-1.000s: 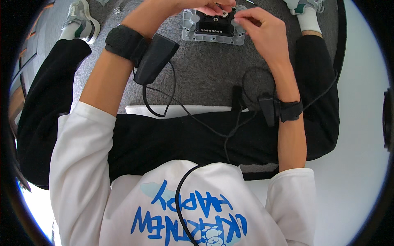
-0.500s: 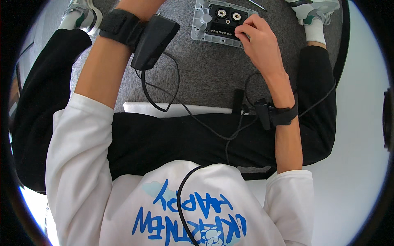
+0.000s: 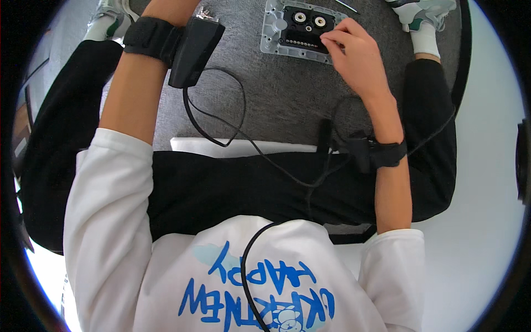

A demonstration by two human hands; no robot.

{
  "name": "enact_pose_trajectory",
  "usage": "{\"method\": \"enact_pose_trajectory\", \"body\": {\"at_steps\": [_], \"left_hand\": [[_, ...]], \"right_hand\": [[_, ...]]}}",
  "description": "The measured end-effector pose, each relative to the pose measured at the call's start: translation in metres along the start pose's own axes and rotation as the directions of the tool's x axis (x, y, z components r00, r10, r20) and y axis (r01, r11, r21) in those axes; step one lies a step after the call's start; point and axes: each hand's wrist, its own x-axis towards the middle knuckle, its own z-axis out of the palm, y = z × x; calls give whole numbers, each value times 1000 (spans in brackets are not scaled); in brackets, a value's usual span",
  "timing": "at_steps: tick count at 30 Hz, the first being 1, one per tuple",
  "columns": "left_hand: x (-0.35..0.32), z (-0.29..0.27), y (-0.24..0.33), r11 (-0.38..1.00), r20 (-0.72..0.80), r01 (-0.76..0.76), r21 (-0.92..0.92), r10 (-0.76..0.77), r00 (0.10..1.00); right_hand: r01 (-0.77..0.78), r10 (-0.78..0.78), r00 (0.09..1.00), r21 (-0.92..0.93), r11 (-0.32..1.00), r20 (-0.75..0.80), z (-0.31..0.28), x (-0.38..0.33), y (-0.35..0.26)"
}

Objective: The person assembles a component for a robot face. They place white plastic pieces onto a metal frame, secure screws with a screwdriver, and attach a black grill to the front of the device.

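Observation:
My right hand (image 3: 358,62) is at the near right corner of a black block (image 3: 293,33) set in a grey metal housing (image 3: 270,45). Its thumb and forefinger are pinched together there, and whatever they hold is too small or hidden to name. Two pale rings show on top of the block, and a row of small round metal studs (image 3: 301,42) runs along its near side. Of my left hand (image 3: 176,8) only the part by the wrist shows at the top edge; its fingers are out of view. Small shiny metal pieces (image 3: 204,14) lie close by it.
Black devices (image 3: 194,52) are strapped to both wrists, with cables (image 3: 243,105) looping over the grey carpet (image 3: 265,99) and my lap. A thin metal rod (image 3: 347,6) lies beyond the housing. A white slab (image 3: 221,145) lies before my crossed leg.
My left forearm has shifted slightly left, uncovering the small metal pieces. My right hand has moved a little right and nearer, its fingers still pinched by the block.

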Motion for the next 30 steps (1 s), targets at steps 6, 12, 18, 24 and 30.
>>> {"method": "enact_pose_trajectory", "body": {"at_steps": [6,12,18,24,30], "left_hand": [[17,-78,-176,709,-114,38,704,60,992],[-13,-7,-144,567,-272,224,793,2,962],[-20,-8,-139,635,-254,222,740,-43,966],[-11,-16,-149,622,-219,174,763,-4,976],[-6,-29,-140,640,-148,209,740,-149,978]], "right_hand": [[-18,19,1000,28,999,-18,-3,11,-5],[-83,83,997,9,996,-6,-11,-5,1],[-66,66,998,1,998,-9,-10,-1,-1],[-53,53,998,-7,999,-21,-11,-1,-2],[-27,27,999,-20,999,-19,-10,-2,0]]}}
